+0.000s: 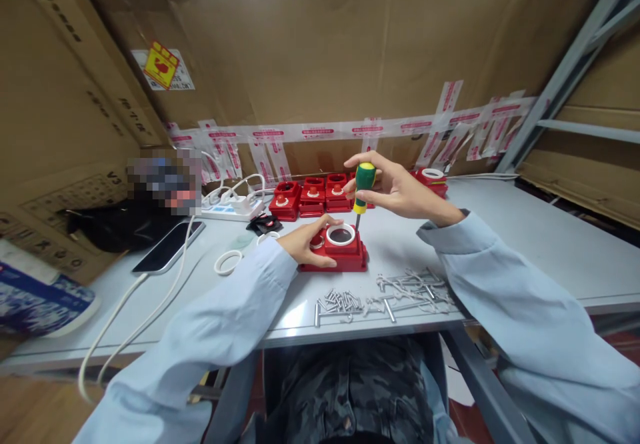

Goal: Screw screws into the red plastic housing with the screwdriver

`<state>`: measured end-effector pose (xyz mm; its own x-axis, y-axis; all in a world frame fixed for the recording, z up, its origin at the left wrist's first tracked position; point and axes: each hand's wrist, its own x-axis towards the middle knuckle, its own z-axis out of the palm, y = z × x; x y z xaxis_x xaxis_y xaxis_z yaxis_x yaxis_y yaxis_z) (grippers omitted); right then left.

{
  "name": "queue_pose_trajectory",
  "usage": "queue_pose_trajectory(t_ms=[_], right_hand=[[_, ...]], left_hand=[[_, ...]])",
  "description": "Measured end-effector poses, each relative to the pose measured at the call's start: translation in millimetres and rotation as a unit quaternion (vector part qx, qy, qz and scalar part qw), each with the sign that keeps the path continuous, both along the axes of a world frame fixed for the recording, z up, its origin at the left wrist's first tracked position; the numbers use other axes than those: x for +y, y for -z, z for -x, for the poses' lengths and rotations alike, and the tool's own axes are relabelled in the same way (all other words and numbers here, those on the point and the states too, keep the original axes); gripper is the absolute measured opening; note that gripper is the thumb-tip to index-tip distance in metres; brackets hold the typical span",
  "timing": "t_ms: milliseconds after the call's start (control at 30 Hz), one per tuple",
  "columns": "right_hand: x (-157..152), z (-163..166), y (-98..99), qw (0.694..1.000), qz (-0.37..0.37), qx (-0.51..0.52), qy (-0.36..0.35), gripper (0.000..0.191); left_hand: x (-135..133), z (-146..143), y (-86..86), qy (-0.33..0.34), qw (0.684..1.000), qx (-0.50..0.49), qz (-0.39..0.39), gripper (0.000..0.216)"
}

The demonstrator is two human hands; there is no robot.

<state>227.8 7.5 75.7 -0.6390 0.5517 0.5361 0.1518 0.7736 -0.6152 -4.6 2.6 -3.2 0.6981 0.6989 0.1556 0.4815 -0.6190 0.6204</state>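
Note:
My right hand (395, 191) grips a screwdriver (367, 176) with a green and yellow handle. The screwdriver stands nearly upright, its tip at the right rear corner of a red box (350, 262); where exactly the tip ends is hard to see. My left hand (304, 244) is wrapped around the left part of this box and holds it on the table. A white ring (329, 236) surrounds a dark round opening on the box's top. Nearer the table edge lie a pile of small screws (340, 301) and several metal rods (390, 310) among tangled whitish strands.
Several similar red boxes (285, 212) line the back, with another red box (433, 191) farther right. Loose white rings (217, 265), a phone (167, 247), cables and a power strip (227, 213) are at left. Cardboard (320, 51) walls the back; a metal shelf frame (565, 64) stands right.

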Motion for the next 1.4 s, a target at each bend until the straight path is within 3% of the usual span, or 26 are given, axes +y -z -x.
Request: queue_pose_trajectory(t_ms=[67, 367, 467, 567, 767, 867, 967, 1100, 1400], right_hand=[[-1.9, -1.0, -2.2, 1.000, -0.003, 0.004, 0.010, 0.034], [1.2, 5.9, 7.6, 0.975, -0.100, 0.025, 0.198, 0.035], [1.7, 7.3, 11.4, 0.969, -0.108, 0.031, 0.219, 0.036], [-0.3, 5.7, 10.1, 0.974, -0.094, 0.048, 0.203, 0.037], [-23.6, -3.3, -4.0, 0.964, -0.065, 0.174, 0.191, 0.036], [-35.8, 1.0, 4.6, 0.984, 0.036, 0.138, 0.110, 0.037], [-40.0, 10.1, 21.4, 0.990, 0.085, 0.092, 0.060, 0.039], [-38.1, 17.2, 33.9, 0.991, 0.100, 0.076, 0.050, 0.039], [-39.3, 16.5, 34.2, 0.993, 0.097, 0.053, 0.044, 0.038]], left_hand=[[0.0, 0.0, 1.8, -0.004, 1.000, -0.003, 0.000, 0.078], [-5.8, -1.4, 6.8, -0.036, 0.998, -0.046, 0.017, 0.081], [-6.0, -1.5, 5.8, -0.035, 0.998, -0.042, 0.011, 0.079], [-6.2, -1.5, 4.1, -0.029, 0.999, -0.042, 0.012, 0.078], [-5.2, -2.2, 4.8, -0.014, 0.998, -0.054, 0.013, 0.076], [-3.1, -2.2, 6.8, -0.008, 0.999, -0.048, 0.000, 0.075], [-2.2, -2.2, 7.4, 0.000, 0.999, -0.053, -0.013, 0.074], [-3.5, -2.5, 5.3, 0.010, 0.997, -0.070, -0.027, 0.068], [-3.1, -1.9, 2.7, 0.008, 0.999, -0.044, -0.021, 0.069]])
